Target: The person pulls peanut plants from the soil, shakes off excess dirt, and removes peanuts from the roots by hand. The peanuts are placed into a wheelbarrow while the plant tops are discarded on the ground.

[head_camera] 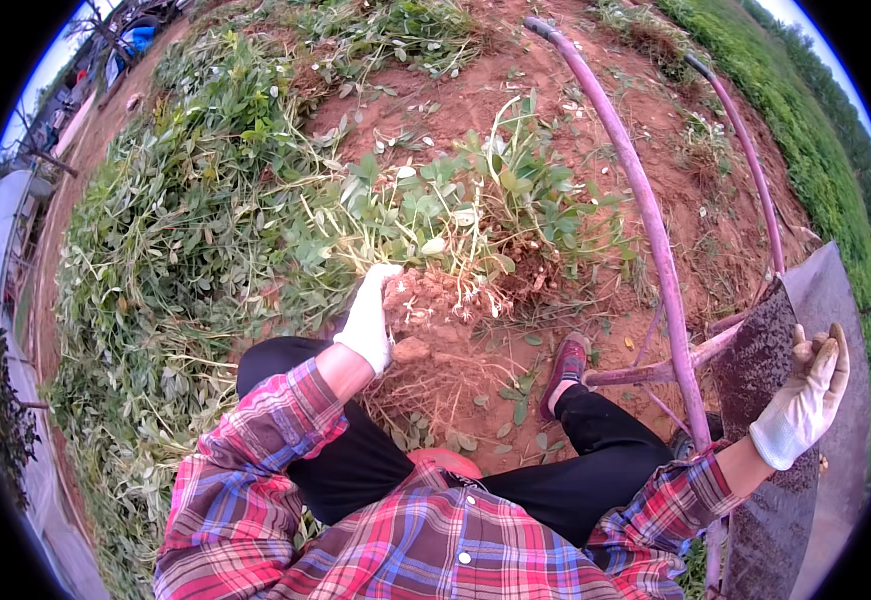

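My left hand [366, 319], in a white work glove, grips an uprooted peanut plant [435, 225] near its base, fingers partly hidden behind the clump. The plant's soil-covered roots and pale pegs [443, 296] face me above the ground. Another uprooted plant [536, 247] with reddish soil on its roots lies just beyond. At the right, my right hand [807, 394], in a soiled white glove, is raised over the dark sheet lining [754, 360] of a wheelbarrow, its fingers curled. Whether it holds anything small cannot be told.
A large heap of pulled plants [180, 225] spreads along my left. Two pink metal handles [653, 217] of the wheelbarrow rise on the right, near my right shoe [569, 367]. Reddish soil [405, 97] and scattered leaves lie ahead. A green strip of plants [773, 112] borders the far right.
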A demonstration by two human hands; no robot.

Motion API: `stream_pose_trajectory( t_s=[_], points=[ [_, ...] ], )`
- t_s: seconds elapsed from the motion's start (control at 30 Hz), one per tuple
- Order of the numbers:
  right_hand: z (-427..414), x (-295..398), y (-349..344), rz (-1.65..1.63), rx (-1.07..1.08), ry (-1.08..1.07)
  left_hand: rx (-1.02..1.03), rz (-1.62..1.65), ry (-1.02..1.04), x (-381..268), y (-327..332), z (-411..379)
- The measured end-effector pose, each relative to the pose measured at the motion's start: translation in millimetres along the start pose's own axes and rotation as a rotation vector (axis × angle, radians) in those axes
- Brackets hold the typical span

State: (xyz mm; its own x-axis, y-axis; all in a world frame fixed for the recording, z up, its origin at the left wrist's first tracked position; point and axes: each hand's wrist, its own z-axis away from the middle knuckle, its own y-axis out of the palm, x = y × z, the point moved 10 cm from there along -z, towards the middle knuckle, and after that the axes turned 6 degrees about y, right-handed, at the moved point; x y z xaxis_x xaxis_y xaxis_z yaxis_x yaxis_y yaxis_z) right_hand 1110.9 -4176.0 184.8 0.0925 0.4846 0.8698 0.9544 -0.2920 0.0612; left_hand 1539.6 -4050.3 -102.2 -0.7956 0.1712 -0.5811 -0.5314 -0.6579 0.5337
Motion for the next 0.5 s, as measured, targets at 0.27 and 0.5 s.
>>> stream_pose_trajectory(
  t_s=[0.27,0.5],
  points=[
    [-31,69,-122,0.931,-0.479,-0.255,0.137,0.149,0.135,-20,-8,-10],
    [29,27,35,0.327,0.095,-0.047,0.215,0.183,0.080,-15,5,1]
  ],
)
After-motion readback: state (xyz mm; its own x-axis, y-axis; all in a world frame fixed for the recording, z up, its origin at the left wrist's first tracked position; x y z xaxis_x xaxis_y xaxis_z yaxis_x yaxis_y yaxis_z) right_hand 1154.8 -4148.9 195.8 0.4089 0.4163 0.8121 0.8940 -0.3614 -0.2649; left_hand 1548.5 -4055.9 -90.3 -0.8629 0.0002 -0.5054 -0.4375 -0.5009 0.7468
